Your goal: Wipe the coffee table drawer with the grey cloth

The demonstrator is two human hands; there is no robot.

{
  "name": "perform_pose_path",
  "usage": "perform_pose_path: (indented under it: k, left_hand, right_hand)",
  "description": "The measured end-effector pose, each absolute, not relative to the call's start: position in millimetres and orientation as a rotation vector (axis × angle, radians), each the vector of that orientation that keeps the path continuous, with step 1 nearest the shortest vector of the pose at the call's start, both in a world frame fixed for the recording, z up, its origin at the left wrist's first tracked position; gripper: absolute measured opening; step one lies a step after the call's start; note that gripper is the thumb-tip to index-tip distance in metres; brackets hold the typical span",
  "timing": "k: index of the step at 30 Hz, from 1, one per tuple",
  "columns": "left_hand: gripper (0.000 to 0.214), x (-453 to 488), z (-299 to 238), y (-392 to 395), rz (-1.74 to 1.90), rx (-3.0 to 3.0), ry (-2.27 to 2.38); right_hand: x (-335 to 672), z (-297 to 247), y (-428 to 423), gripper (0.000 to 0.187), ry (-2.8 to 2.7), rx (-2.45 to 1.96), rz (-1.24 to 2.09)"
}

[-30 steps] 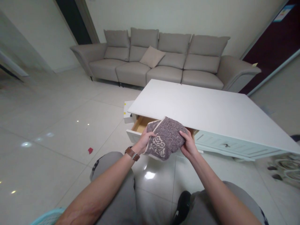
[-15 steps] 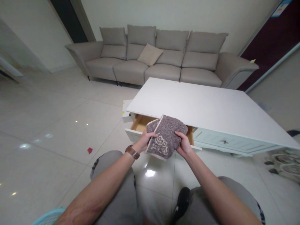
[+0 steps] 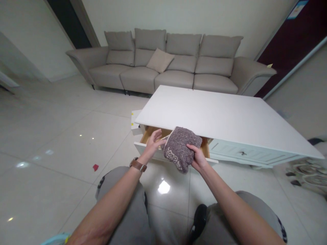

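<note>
A folded grey-brown towel (image 3: 182, 144) with a cream pattern and pale edging hangs over the front of a pulled-out drawer (image 3: 146, 149). My right hand (image 3: 198, 158) grips its right side, thumb on top and fingers underneath. At the towel's left edge is my left hand (image 3: 153, 144), its fingers stretched out and spread, the thumb close to the cloth; whether it touches is unclear. A brown-strapped watch (image 3: 138, 165) circles my left wrist. Most of the drawer's wooden inside is hidden behind the towel and my hands.
The drawer belongs to a white coffee table (image 3: 217, 112), with a shut drawer (image 3: 242, 153) to the right. A white box (image 3: 135, 122) stands by its left end. Behind is a grey sofa (image 3: 138, 76). A red scrap (image 3: 95, 167) and a blue basket (image 3: 55, 239) are at left.
My left hand has let go of the towel and spread its fingers, moving slightly left. The towel's lower left part now droops, held by my right hand. The view has shifted slightly.
</note>
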State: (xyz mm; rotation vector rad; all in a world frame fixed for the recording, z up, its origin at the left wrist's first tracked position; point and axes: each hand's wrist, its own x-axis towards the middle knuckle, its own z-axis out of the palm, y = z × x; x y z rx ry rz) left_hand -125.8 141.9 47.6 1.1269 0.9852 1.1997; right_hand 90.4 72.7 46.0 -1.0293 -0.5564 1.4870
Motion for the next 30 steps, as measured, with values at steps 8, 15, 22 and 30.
perform_pose_path:
  k: [8, 15, 22, 30]
  left_hand:
    - [0.066, -103, 58, 101, 0.719, 1.203, 0.741]
    - [0.076, -97, 49, 101, 0.721, 1.263, 0.758]
    - [0.075, -96, 37, 106, 0.785, 1.393, 0.899]
    - [0.073, -93, 41, 104, 0.83, 1.432, 0.884]
  right_hand:
    - [80, 49, 63, 0.043, -0.624, -1.048, 1.566]
    - [77, 42, 63, 0.056, -0.795, -1.136, 1.402]
    - [79, 40, 64, 0.051, -0.995, -1.207, 1.285]
    - [79, 50, 64, 0.055, -1.05, -1.235, 1.235]
